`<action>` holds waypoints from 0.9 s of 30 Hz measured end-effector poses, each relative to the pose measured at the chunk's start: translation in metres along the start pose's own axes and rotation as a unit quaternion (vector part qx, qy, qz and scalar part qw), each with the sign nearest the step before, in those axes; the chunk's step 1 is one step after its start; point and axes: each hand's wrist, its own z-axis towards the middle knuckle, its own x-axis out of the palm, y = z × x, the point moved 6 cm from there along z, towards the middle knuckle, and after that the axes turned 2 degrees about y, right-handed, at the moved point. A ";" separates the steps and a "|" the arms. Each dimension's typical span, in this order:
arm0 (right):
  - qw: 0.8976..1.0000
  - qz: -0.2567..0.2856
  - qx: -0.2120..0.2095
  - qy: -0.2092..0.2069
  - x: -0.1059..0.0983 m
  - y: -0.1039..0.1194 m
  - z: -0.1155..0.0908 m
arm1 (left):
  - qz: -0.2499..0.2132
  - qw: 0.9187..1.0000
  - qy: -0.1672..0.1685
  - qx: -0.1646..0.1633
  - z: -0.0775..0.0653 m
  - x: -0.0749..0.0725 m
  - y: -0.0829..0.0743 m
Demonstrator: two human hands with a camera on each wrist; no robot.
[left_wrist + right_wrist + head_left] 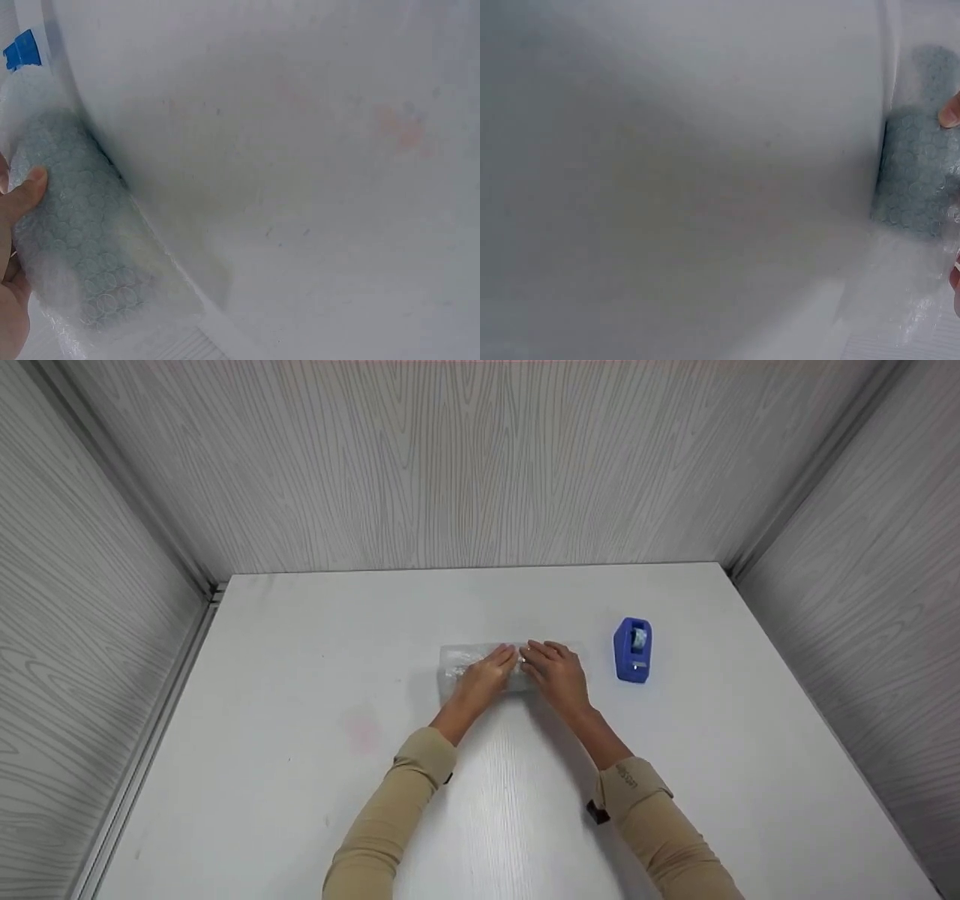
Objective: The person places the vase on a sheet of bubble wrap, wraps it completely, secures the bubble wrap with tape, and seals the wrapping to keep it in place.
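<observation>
A bubble wrap bundle (454, 658) lies across the middle of the white table. Something grey-green shows through the layers of wrap (79, 202), but its kind cannot be made out. My left hand (485, 678) grips the bundle near its middle, thumb on the near face and fingers behind. Close beside it, my right hand (559, 675) holds the wrap too, its thumb pressing the near face in the right wrist view. Clear wrap (892, 281) extends loosely past the grey-green part. Both hands partly cover the bundle in the head view.
A blue tape dispenser (632, 651) with a roll of tape stands to the right of the bundle. Grey wood-grain panels (480, 465) enclose the table (285, 780) at the back and both sides. A faint pink stain (363, 729) marks the tabletop.
</observation>
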 end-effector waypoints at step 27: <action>1.000 -0.001 0.001 0.009 0.000 0.004 0.005 | 0.173 0.982 -0.054 0.060 -0.008 0.002 -0.009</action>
